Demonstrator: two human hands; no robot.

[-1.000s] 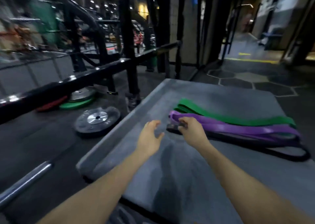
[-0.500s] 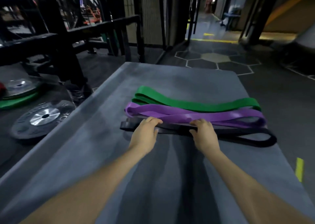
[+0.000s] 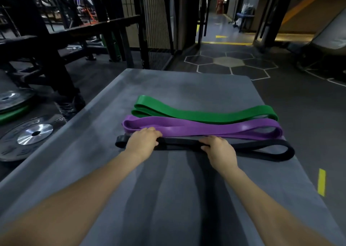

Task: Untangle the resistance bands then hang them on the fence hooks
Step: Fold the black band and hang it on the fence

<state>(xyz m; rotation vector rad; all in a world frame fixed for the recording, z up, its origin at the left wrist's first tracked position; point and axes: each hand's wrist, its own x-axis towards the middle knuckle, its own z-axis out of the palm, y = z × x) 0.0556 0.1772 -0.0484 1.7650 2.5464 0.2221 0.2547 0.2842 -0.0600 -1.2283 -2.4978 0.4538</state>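
Three resistance bands lie side by side on a grey padded platform: a green band farthest, a purple band in the middle, a black band nearest me. My left hand grips the black band near its left end, fingers curled over it and touching the purple band's edge. My right hand grips the black band near its middle. The black band's right loop lies free on the platform.
A black wire fence panel stands beyond the platform's far left corner. Weight plates lie on the floor to the left beside a black rack. Dark floor with hexagon markings stretches ahead and right.
My left hand reached across to the black band and took hold of it; my right hand slid rightward along it. My view swung right and centred on the platform.
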